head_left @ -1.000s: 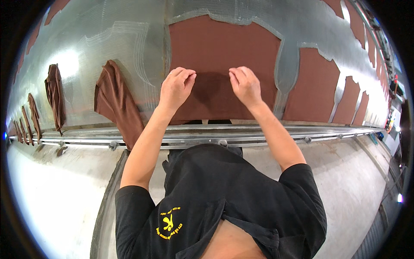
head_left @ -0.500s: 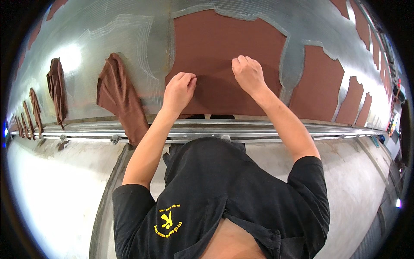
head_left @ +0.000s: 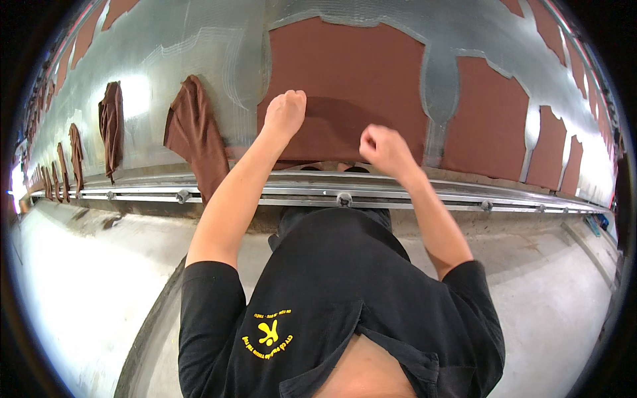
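A brown cut cloth panel [head_left: 345,73] lies flat on the grey metal table in front of me. My left hand [head_left: 285,114] is a closed fist at the panel's left side, and no cloth bunches up around it. Near the panel's lower right part is my right hand [head_left: 387,150], curled closed with a dark hollow between thumb and forefinger and nothing visible in it. Whether either fist touches the cloth is hard to tell. Left of my left forearm a crumpled brown cloth piece [head_left: 192,126] hangs over the table's near edge.
Metal rails [head_left: 431,192] with small rollers run along the near edge of the table [head_left: 199,50]. To the right lie more flat brown panels [head_left: 484,119]. Several folded brown pieces hang at the left, one a dark strip [head_left: 111,126]. Pale concrete floor [head_left: 99,278] lies below.
My left hand has moved slightly up and rolled into a fist. My right hand has come down toward the panel's near edge. The view has shifted a little.
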### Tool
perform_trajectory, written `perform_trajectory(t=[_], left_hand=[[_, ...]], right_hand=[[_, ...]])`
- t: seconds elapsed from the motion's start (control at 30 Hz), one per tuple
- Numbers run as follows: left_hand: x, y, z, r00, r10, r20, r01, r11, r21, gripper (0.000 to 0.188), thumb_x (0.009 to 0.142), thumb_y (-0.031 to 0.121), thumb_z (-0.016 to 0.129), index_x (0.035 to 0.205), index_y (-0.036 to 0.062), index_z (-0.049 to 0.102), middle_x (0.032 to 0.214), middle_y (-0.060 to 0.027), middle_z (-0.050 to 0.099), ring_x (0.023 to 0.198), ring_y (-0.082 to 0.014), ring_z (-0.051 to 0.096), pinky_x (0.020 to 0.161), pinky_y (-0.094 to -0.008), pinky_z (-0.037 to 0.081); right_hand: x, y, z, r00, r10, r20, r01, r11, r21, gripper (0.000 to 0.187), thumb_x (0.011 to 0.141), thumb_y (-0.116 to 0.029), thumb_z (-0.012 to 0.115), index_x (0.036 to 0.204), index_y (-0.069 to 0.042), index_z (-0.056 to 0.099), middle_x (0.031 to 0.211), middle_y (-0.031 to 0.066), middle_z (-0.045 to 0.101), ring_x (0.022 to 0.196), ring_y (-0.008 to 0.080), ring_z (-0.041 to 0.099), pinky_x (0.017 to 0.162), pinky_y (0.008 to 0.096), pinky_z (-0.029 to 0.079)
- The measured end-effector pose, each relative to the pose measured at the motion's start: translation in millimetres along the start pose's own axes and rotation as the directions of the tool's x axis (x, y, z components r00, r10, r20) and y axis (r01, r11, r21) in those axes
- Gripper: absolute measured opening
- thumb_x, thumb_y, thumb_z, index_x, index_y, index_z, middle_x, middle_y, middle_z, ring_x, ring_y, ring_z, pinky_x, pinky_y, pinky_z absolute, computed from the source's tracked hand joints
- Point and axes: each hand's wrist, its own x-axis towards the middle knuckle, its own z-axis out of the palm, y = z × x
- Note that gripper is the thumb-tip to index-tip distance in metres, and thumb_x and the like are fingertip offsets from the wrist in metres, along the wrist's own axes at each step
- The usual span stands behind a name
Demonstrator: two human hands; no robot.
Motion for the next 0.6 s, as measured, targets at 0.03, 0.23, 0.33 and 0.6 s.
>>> perform_trajectory(t=[0.03,0.23,0.33,0.6], left_hand=[[7,3,-1,0.998,-0.014,0.053,0.011,0.999,0.049,0.015,0.092,0.005,0.057,0.088,-0.0018,0.069,0.088,-0.0222,0.071,0.087,-0.0387,0.071,0.074,-0.0450,0.058],[29,27,-5,0.976,-0.141,0.163,0.108,0.975,0.193,0.018,0.086,0.010,0.060,0.088,-0.0024,0.073,0.093,-0.0259,0.073,0.090,-0.0377,0.074,0.075,-0.0454,0.060],[-2,46,-2,0.954,-0.135,0.269,0.095,0.983,0.157,0.032,0.090,0.022,0.053,0.087,-0.0021,0.074,0.084,-0.0248,0.073,0.078,-0.0363,0.075,0.073,-0.0454,0.061],[-277,61,21,0.566,-0.206,0.798,0.700,0.632,-0.333,0.034,0.100,0.027,0.050,0.090,-0.0005,0.066,0.082,-0.0123,0.070,0.069,-0.0268,0.065,0.065,-0.0385,0.052]], right_hand=[[-28,3,-1,1.000,0.011,0.020,-0.012,0.998,0.063,0.017,0.085,-0.020,0.063,0.084,-0.003,0.062,0.083,0.0187,0.066,0.079,0.0386,0.065,0.070,0.0468,0.051],[-189,57,-2,0.921,0.351,0.172,-0.364,0.930,0.053,0.020,0.084,-0.021,0.063,0.087,-0.002,0.064,0.086,0.0210,0.067,0.078,0.0380,0.066,0.071,0.0436,0.051],[-264,86,13,0.812,0.560,0.166,-0.466,0.792,-0.394,0.023,0.083,-0.019,0.066,0.100,-0.004,0.067,0.095,0.0202,0.071,0.084,0.0383,0.070,0.074,0.0474,0.055],[-224,78,-30,0.967,0.187,0.175,-0.176,0.981,-0.078,0.038,0.094,-0.021,0.060,0.129,-0.008,0.063,0.096,0.0213,0.072,0.089,0.0403,0.069,0.080,0.0492,0.053]])
